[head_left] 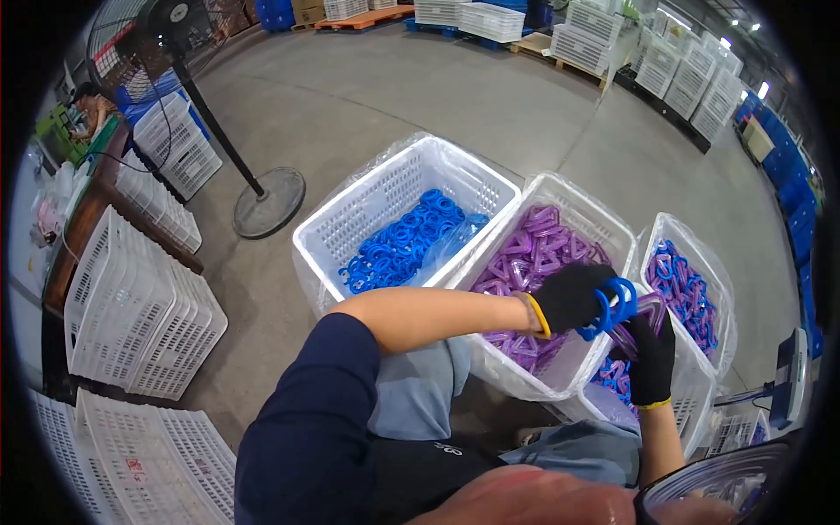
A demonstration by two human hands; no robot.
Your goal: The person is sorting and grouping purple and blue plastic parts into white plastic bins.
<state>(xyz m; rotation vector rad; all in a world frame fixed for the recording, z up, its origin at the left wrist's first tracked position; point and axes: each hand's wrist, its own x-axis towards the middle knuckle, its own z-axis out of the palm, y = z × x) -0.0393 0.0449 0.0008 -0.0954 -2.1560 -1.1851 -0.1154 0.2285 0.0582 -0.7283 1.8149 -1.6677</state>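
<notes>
The work looks partway through, judging by how the pieces lie. The left crate point(350, 210) holds blue rings point(398, 245) alone, a loose heap that leaves much of its wall bare, with clear film over part of it. The middle crate point(604, 214) holds purple triangles point(538, 249), spread more widely and with no blue visible among them. What seems left is mixed: the right crate point(687, 234) shows blue and purple pieces jumbled together, and so does the near crate point(687, 394), just below the hands, though the arms and its rim hide how much is in it. Over the gap by the middle crate's right edge, the gloved left hand point(569, 297) grips a few blue rings at its fingertips; whether they are pinched or looped over the fingers I cannot tell. The gloved right hand point(652, 359), just beside it, is closed around several purple triangles bunched together, their count unclear. The pieces in both hands are already parted by colour but not yet laid in either single-colour crate.
</notes>
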